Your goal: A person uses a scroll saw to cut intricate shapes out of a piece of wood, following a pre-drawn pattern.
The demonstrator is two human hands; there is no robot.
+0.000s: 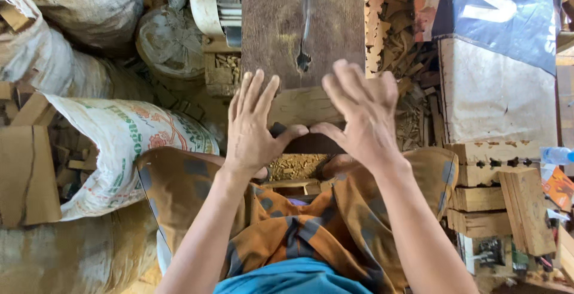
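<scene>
Cluttered woodshop, sacks of offcuts ringing a dark worn wooden saw table (275, 25).
Both hands press a pale flat wood block (302, 107) toward the blade slot (309, 13): left hand (251, 129) and right hand (359, 117) spread flat, thumbs meeting, gripping nothing; a steady, straight feed seems needed.

A pale, flat wooden block (302, 107) lies at frame centre on the dark saw table, partly hidden under both hands.

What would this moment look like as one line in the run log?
left hand: flat on wood block | right hand: flat on block | thumbs meet | block on saw table near blade slot
</scene>
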